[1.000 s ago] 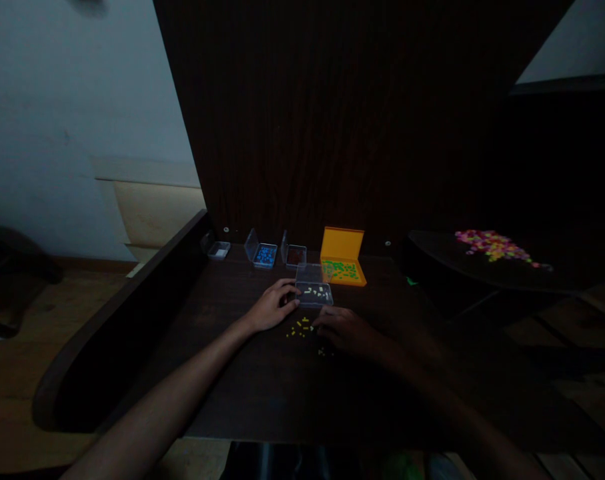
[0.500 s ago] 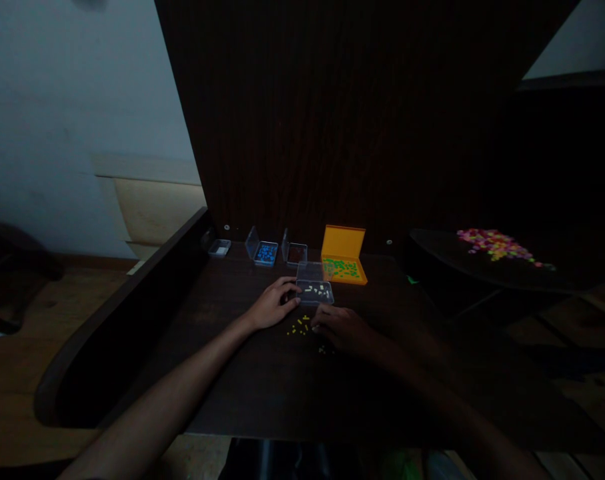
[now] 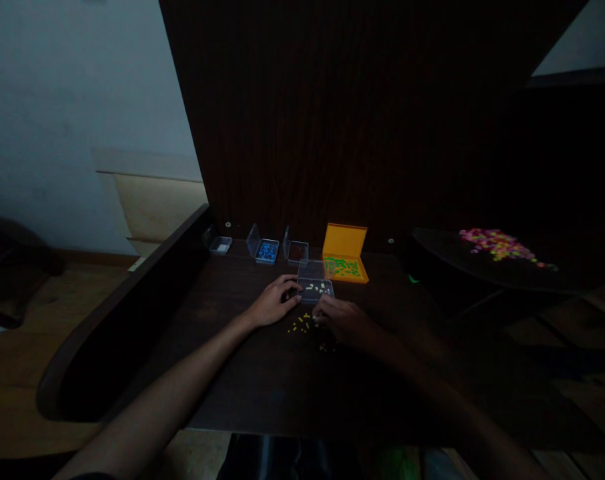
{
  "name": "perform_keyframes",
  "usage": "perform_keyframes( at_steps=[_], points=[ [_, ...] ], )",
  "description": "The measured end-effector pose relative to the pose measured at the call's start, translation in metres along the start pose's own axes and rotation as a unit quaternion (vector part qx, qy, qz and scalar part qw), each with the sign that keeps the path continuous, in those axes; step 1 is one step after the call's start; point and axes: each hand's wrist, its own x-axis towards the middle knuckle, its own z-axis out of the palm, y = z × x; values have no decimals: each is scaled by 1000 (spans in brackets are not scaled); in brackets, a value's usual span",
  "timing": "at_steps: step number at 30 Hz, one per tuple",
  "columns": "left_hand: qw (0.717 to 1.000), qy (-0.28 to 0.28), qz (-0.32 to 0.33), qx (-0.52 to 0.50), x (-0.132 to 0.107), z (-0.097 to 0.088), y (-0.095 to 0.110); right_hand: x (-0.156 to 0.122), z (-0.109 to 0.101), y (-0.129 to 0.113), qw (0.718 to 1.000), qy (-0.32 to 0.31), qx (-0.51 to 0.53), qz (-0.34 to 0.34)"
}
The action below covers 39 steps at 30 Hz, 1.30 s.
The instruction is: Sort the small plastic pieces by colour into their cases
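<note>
A small clear plastic box (image 3: 302, 297) with its lid raised stands in the middle of the table, white pieces (image 3: 316, 287) scattered inside. My left hand (image 3: 275, 303) grips its left side, thumb at the near corner and fingers along the edge. Just off the box's near right corner is my right hand (image 3: 346, 320), fingers pinched together on what looks like a small white piece (image 3: 316, 319). Yellow pieces (image 3: 301, 324) lie loose on the table between the hands. A few pale pieces (image 3: 323, 347) lie under my right hand, partly in shadow.
Behind stand an orange box (image 3: 346, 239) with green pieces, a clear box of dark reddish pieces (image 3: 297, 252), and one of blue pieces (image 3: 267, 251). A further clear box (image 3: 221, 246) is at the far left. Bright mixed pieces (image 3: 499, 245) lie heaped on the right-hand surface.
My right hand has moved slightly up, closer to the clear box, and a pale piece shows at its fingertips. My left hand keeps its place on the box.
</note>
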Motion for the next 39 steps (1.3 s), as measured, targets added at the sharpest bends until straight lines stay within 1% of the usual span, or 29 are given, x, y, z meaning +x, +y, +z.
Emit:
perform_keyframes(
  at_steps=[3, 5, 8, 13, 17, 22, 29, 39],
  points=[
    [1000, 1, 0, 1, 0, 0, 0, 12, -12, 4, 999, 36, -11, 11],
    [1000, 1, 0, 2, 0, 0, 1, 22, -16, 10, 999, 44, -20, 21],
    [1000, 1, 1, 1, 0, -1, 2, 38, -16, 21, 998, 35, -31, 31],
    [1000, 1, -2, 7, 0, 0, 1, 54, -10, 32, 998, -4, -33, 49],
    [1000, 0, 3, 13, 0, 0, 0, 56, -8, 36, 998, -20, -43, 43],
    [1000, -5, 3, 16, 0, -1, 2, 55, -10, 38, 998, -18, -49, 30],
    [1000, 2, 2, 7, 0, 0, 3, 58, -17, 32, 999, -12, -35, 21],
    [1000, 1, 4, -1, 0, 0, 1, 64, -12, 29, 996, -34, -79, 4]
  ],
)
